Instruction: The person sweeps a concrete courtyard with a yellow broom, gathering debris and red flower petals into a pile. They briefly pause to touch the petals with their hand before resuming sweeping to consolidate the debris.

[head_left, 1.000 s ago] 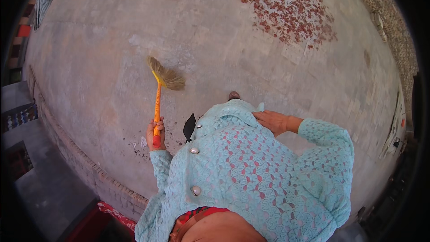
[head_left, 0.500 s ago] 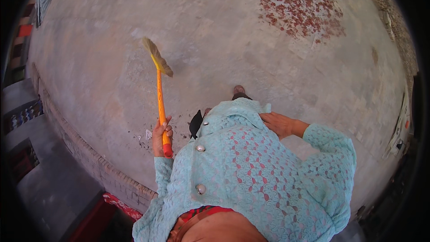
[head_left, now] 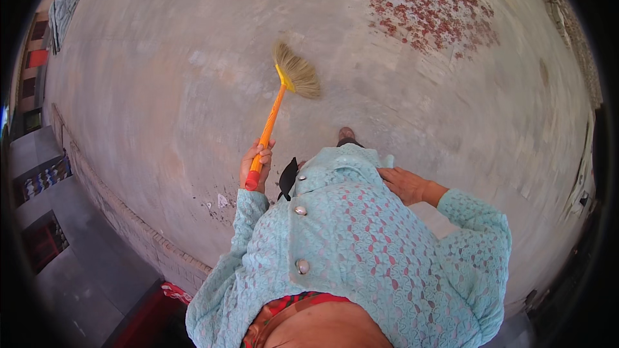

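A broom (head_left: 278, 100) with an orange handle, a red end cap and fanned tan bristles slants away from me over the concrete floor. My left hand (head_left: 256, 160) is wrapped round the handle close to the red cap. The bristles are at or just above the floor; which, I cannot tell. At my hip, my right hand (head_left: 406, 185) rests flat against the light-blue knitted cardigan (head_left: 380, 245), fingers stretched out and partly tucked by its hem. Nothing shows in that hand.
Reddish dried pieces (head_left: 422, 3) lie spread on the concrete floor (head_left: 174, 103) at the far right. Small dark debris and white scraps (head_left: 222, 201) lie left of my feet. A low brick edge (head_left: 129, 216) borders the floor at left, with a lower grey area beyond.
The broom has swung to the right, its bristles now fanned out wider. My left hand moved right and slightly farther away with it. My right hand stays at my hip.
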Tool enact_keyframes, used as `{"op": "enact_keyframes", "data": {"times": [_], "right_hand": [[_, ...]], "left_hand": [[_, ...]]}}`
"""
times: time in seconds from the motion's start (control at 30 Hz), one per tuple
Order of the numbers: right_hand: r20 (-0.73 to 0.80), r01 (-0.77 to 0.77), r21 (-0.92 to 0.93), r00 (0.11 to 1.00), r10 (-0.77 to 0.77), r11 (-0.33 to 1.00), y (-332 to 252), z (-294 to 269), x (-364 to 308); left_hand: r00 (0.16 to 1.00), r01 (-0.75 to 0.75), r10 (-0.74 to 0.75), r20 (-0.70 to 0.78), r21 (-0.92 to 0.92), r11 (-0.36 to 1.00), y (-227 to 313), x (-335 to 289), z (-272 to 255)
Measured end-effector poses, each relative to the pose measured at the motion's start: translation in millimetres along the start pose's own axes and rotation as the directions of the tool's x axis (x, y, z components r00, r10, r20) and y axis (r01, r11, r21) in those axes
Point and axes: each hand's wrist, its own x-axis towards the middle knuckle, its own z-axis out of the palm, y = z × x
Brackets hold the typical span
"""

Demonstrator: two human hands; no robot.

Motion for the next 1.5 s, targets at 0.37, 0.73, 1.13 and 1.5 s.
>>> {"op": "enact_keyframes", "data": {"times": [0.37, 0.73, 1.13, 1.5], "right_hand": [[-0.030, 0.064, 0.051, 0.998, -0.062, 0.997, 2, -3, 8], [-0.179, -0.450, 0.129, 0.866, 0.467, 0.884, 10, -50, -22], [-0.443, -0.234, 0.858, 0.114, 0.889, 0.457, 32, 103, 18], [-0.360, 0.043, 0.932, 0.008, 0.933, 0.359, 82, 57, 29]], "left_hand": [[0.910, -0.332, 0.352, -0.217, 0.123, 0.935, 74, -51, -41], [0.886, -0.456, 0.462, -0.037, 0.114, 0.883, 65, -53, -38], [0.931, -0.202, 0.158, 0.329, 0.106, 0.974, 75, 6, 64], [0.924, -0.357, 0.278, 0.263, 0.332, 0.873, 94, -16, 115]]}}
